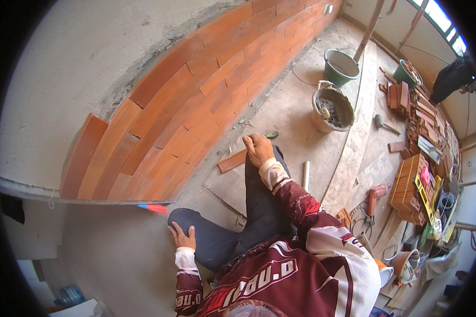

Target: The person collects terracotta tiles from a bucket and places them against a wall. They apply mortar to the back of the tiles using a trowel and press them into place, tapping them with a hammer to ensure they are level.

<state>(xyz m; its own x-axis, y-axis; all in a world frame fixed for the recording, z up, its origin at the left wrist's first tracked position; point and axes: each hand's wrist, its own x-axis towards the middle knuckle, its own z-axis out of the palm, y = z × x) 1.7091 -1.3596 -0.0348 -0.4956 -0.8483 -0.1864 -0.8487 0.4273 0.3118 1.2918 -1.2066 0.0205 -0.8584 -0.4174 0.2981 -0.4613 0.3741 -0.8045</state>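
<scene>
My left hand (pixel 182 235) lies on my left knee (pixel 188 217), its fingers spread and nothing in it. My right hand (pixel 259 150) rests at my right knee with its fingers curled in; what it holds, if anything, is hidden. Just past that hand, a small green object (pixel 272 135) shows on the floor, partly covered. A loose orange brick tile (pixel 232 161) lies beside my right leg. In front of me, orange brick tiles (pixel 195 100) in staggered rows cover the lower wall. A red and blue bristled brush (pixel 154 208) sits by the wall's near edge.
Beyond my right hand stand a mortar bucket (pixel 333 108) and a green bucket (pixel 341 67). A long board (pixel 354 132) runs along the floor. To the right are a mallet (pixel 387 124), a drill (pixel 377 199), stacked bricks (pixel 407 185) and a yellow level (pixel 424 198). Another person (pixel 455 76) stands far right.
</scene>
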